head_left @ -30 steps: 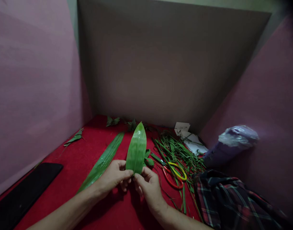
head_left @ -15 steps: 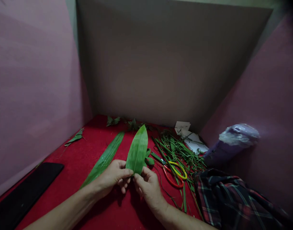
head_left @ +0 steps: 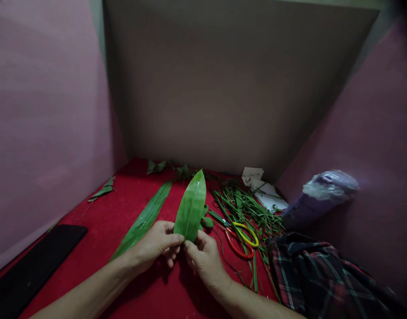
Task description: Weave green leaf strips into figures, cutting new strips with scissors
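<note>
A broad green leaf (head_left: 190, 206) stands upright with its pointed tip away from me. My left hand (head_left: 165, 243) pinches its lower end between thumb and fingers. Close beside it, my right hand (head_left: 202, 253) grips the same end, the two thumbs almost touching. Behind my left hand a long wet leaf (head_left: 146, 217) lies slantwise on the red cloth (head_left: 130, 190). Scissors (head_left: 240, 237) with one red and one yellow handle loop lie to the right of my right hand, their blades partly among the stems. Some fingertips are hidden behind the held leaf.
A heap of green stems and cut strips (head_left: 250, 208) spreads to the right. Beyond it are white papers (head_left: 265, 192) and a purple roll in clear plastic (head_left: 310, 206). A plaid cloth (head_left: 323, 274) lies front right, a black flat object (head_left: 40, 266) front left. Walls enclose the surface.
The held leaf has tipped very slightly, its tip a little higher and to the right. Both hands keep the same pinch, and the view has shifted marginally.
</note>
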